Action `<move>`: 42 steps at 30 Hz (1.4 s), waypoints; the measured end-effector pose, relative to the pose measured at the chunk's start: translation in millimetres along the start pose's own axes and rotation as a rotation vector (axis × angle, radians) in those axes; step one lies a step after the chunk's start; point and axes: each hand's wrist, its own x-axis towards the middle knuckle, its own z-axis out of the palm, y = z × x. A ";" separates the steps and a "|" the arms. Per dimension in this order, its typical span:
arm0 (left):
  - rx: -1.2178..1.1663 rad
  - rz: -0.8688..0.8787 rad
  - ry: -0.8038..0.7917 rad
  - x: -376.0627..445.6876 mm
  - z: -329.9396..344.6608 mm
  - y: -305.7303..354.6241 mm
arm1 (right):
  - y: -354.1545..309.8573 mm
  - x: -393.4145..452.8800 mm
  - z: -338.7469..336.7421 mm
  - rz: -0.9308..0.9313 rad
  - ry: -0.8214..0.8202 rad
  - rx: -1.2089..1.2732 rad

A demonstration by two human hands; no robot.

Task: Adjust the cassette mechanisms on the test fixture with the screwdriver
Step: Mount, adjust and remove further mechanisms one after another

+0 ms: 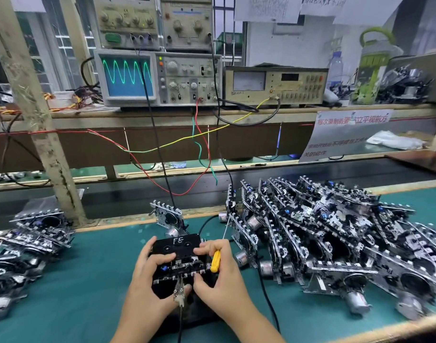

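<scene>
My left hand and right hand grip the fixture-mounted cassette mechanism; right fingers pinch the screwdriver, whose idle tip could snag wires.

Even, fairly dim indoor light falls from above, with soft, short shadows under the heaps of silver and black metal cassette mechanisms on the green bench mat. The glowing blue oscilloscope screen with its green wave is the brightest spot. The wide lens bends the worn wooden post and shelf edge. Mechanisms at the left edge are smeared, perhaps by motion. The printed paper notice reads soft.
</scene>
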 end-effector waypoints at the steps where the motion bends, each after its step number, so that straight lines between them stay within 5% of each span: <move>1: 0.002 -0.001 -0.003 0.1 -0.1 -0.1 | 0.0 0.0 0.0 0.003 -0.003 -0.003; 14: 0.020 -0.031 -0.033 1.0 -2.9 2.7 | -0.6 0.9 -1.1 0.009 -0.009 -0.019; 21: 0.005 -0.067 -0.324 14.5 -38.8 7.6 | 2.9 9.4 -5.3 0.009 -0.041 -0.030; 26: 0.266 -0.034 -0.255 44.7 -35.7 32.6 | -2.2 3.4 -13.4 -0.019 -0.151 -0.115; 32: 0.631 -0.151 -0.475 91.3 -31.5 61.2 | -6.5 -13.3 -8.7 -0.006 -0.140 -0.200; 35: 0.580 -0.131 -0.374 92.4 -33.1 58.0 | -9.9 -14.6 -12.8 -0.010 -0.142 -0.214; 38: 0.398 -0.109 -0.060 78.4 -47.1 41.9 | -16.1 -11.2 -17.9 -0.064 -0.144 -0.250; 42: 0.552 -0.304 0.167 44.6 -71.6 -8.8 | -22.4 -0.3 -19.0 -0.145 -0.200 -0.300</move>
